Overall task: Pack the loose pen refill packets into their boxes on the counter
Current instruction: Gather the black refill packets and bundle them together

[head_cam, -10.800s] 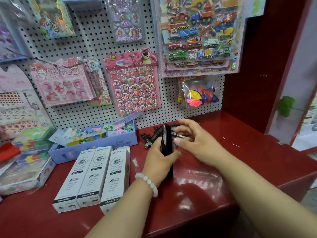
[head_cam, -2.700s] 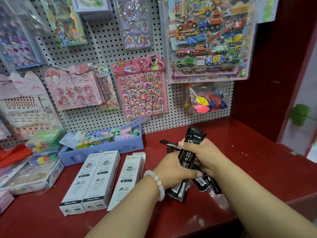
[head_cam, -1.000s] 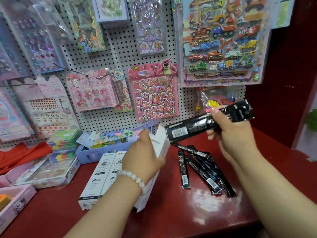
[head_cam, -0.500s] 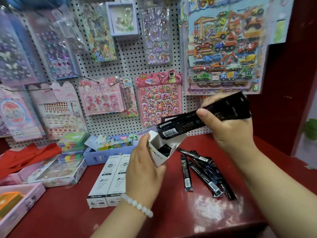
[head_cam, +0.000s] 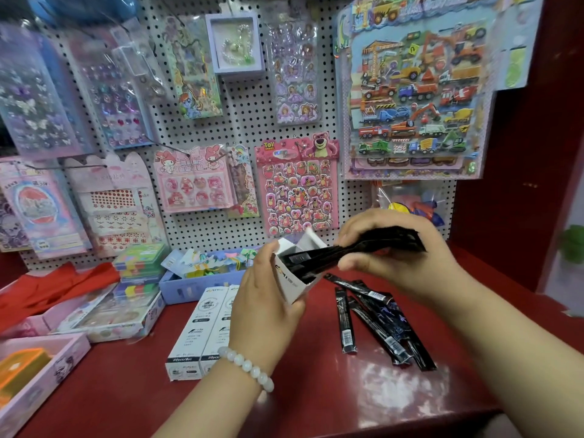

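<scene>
The left hand [head_cam: 264, 314] is wrapped around one open white cardboard box [head_cam: 295, 273], held up over the red counter [head_cam: 347, 399]. The right hand [head_cam: 401, 254] pinches a bunch of shiny black refill packets [head_cam: 376, 245]; half a second ago only their tips were at the box, now they are partly inside. About five loose black packets [head_cam: 384, 324] lie to the right. Two shut white boxes [head_cam: 202, 330] lie to the left.

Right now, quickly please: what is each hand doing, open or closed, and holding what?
Left hand: closed on the open white box.
Right hand: closed on a bundle of black packets, its end in the box mouth.
</scene>
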